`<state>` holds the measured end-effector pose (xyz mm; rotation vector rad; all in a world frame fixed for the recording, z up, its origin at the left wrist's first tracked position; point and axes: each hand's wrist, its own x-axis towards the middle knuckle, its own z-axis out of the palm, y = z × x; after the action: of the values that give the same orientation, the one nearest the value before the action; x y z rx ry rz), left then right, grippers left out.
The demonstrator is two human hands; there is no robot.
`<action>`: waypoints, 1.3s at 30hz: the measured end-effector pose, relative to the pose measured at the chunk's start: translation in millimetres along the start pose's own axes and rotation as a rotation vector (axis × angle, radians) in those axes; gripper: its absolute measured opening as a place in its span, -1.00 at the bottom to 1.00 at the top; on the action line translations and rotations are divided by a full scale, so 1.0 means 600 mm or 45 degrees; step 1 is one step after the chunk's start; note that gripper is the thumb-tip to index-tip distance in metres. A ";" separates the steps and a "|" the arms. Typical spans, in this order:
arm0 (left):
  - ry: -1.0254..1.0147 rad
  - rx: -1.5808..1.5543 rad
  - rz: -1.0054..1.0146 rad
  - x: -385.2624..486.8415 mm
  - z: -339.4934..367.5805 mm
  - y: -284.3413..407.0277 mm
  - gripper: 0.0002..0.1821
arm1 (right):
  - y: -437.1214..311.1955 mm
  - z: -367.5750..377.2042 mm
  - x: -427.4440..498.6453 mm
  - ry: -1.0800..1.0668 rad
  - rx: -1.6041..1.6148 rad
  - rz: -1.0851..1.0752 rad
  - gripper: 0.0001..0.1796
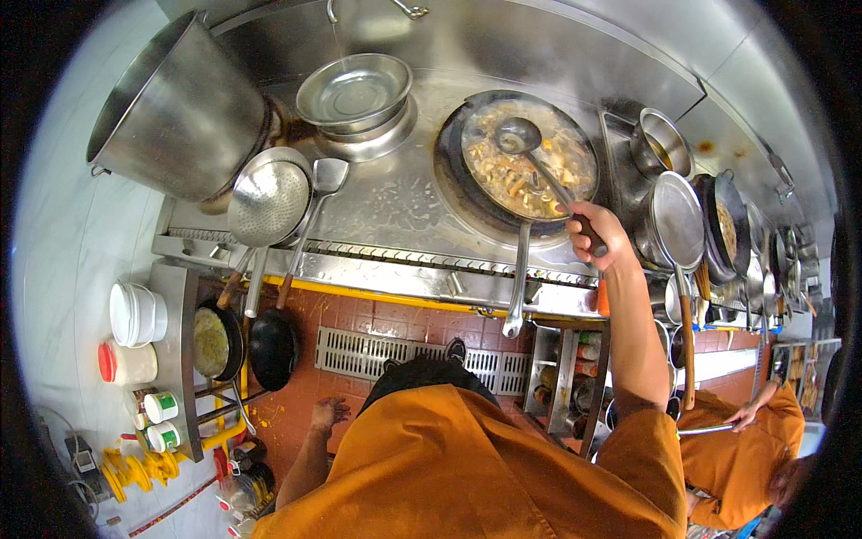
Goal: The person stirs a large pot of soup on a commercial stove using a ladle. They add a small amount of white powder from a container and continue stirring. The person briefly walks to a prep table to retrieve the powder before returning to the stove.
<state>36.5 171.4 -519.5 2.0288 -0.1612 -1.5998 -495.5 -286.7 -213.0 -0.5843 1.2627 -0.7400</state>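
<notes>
My right hand (599,236) grips the dark handle of a metal ladle (517,136). The ladle's bowl rests over a steaming wok of food (502,178), in broth with chunks and slices. This wok has a long metal handle (518,283) that points towards me over the stove's front edge. It sits on the burner of a stainless steel range (404,195). My left hand (329,412) hangs low at my side, away from the range, with nothing in it and its fingers apart.
A tall stockpot (182,114) stands at the back left, beside a metal basin (355,91). A perforated strainer (269,202) and a wok spatula (330,176) lie over the front edge. Several pots and a lidded pan (677,219) line the right. A co-worker (741,445) stands there.
</notes>
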 end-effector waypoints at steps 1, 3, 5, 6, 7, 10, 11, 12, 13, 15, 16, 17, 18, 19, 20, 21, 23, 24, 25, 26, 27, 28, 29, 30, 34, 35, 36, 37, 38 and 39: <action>0.011 0.053 -0.004 0.000 0.000 0.002 -0.62 | 0.005 -0.005 -0.007 -0.021 0.056 0.020 -0.67; 0.004 -0.012 -0.001 0.000 0.001 0.007 -0.62 | 0.017 -0.021 -0.024 -0.103 0.163 0.045 -0.65; 0.000 -0.039 0.005 0.002 0.001 0.011 -0.62 | 0.027 -0.040 -0.043 -0.158 0.273 0.075 -0.67; -0.003 -0.048 0.013 0.002 0.000 0.013 -0.62 | 0.033 -0.050 -0.053 -0.192 0.334 0.103 -0.65; 0.016 -0.047 0.009 0.002 -0.001 0.015 -0.62 | 0.039 -0.058 -0.062 -0.202 0.367 0.096 -0.64; 0.015 -0.006 -0.017 0.002 -0.004 0.020 -0.63 | 0.052 -0.082 -0.081 -0.242 0.522 0.113 -0.59; 0.001 -0.002 -0.006 0.002 -0.004 0.021 -0.63 | 0.055 -0.090 -0.086 -0.232 0.532 0.106 -0.59; -0.004 0.009 0.001 0.002 -0.004 0.023 -0.63 | 0.057 -0.097 -0.089 -0.223 0.563 0.110 -0.60; 0.002 0.032 -0.007 0.002 -0.004 0.024 -0.63 | 0.057 -0.105 -0.092 -0.246 0.611 0.123 -0.60; -0.018 0.006 0.008 0.002 -0.002 0.028 -0.63 | 0.055 -0.118 -0.093 -0.198 0.593 0.094 -0.59; 0.001 0.013 -0.009 0.003 -0.001 0.030 -0.63 | 0.051 -0.124 -0.093 -0.170 0.581 0.080 -0.59; -0.009 0.004 0.004 0.003 0.001 0.031 -0.63 | 0.049 -0.129 -0.092 -0.137 0.589 0.071 -0.58; 0.004 0.010 0.000 0.004 0.002 0.033 -0.63 | 0.045 -0.133 -0.091 -0.107 0.541 0.030 -0.60; 0.020 0.019 -0.004 0.005 0.003 0.034 -0.64 | 0.040 -0.136 -0.087 -0.079 0.513 0.022 -0.60; 0.012 0.019 0.001 0.005 0.004 0.034 -0.64 | 0.034 -0.139 -0.082 -0.050 0.493 0.022 -0.61; 0.005 0.023 0.007 0.004 0.005 0.035 -0.64 | 0.027 -0.140 -0.077 -0.030 0.490 0.026 -0.62; -0.013 0.015 0.021 0.002 0.005 0.034 -0.64 | 0.016 -0.140 -0.066 -0.005 0.364 0.014 -0.66; -0.024 0.003 0.030 0.001 0.005 0.033 -0.63 | 0.012 -0.138 -0.061 0.026 0.309 0.004 -0.66; -0.010 -0.004 0.012 0.000 0.005 0.032 -0.63 | 0.008 -0.135 -0.056 0.075 0.265 -0.002 -0.67; -0.021 0.006 0.031 -0.001 0.005 0.031 -0.62 | 0.006 -0.131 -0.050 0.113 0.194 0.001 -0.68; -0.008 0.020 0.023 -0.002 0.005 0.030 -0.62 | 0.005 -0.127 -0.047 0.118 0.159 -0.004 -0.66; 0.014 0.035 0.006 -0.002 0.005 0.028 -0.61 | 0.005 -0.122 -0.044 0.154 0.126 -0.007 -0.64; 0.013 0.037 0.004 -0.002 0.005 0.027 -0.61 | 0.005 -0.118 -0.041 0.154 0.091 -0.018 -0.63; 0.019 0.042 -0.007 -0.002 0.005 0.027 -0.60 | 0.006 -0.113 -0.039 0.166 0.089 -0.006 -0.63; 0.044 -0.033 -0.059 -0.003 0.004 0.023 -0.60 | 0.012 -0.093 -0.034 0.134 0.058 0.013 -0.66; 0.017 -0.046 -0.034 -0.003 0.003 0.022 -0.60 | 0.014 -0.088 -0.034 0.129 0.045 0.019 -0.67; 0.007 -0.048 -0.035 -0.003 0.002 0.020 -0.60 | 0.016 -0.081 -0.034 0.129 0.040 0.013 -0.69; 0.017 -0.047 -0.058 -0.003 0.001 0.019 -0.60 | 0.017 -0.075 -0.036 0.117 0.025 0.011 -0.69; -0.005 -0.039 -0.025 -0.003 0.000 0.017 -0.60 | 0.019 -0.068 -0.038 0.105 0.011 0.009 -0.69; -0.007 -0.027 -0.016 -0.002 -0.001 0.016 -0.60 | 0.021 -0.060 -0.040 0.110 -0.007 0.007 -0.69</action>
<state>39.0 164.0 -513.6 2.0135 -0.1333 -1.6079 -531.9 -260.0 -215.0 -0.5577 1.3455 -0.7639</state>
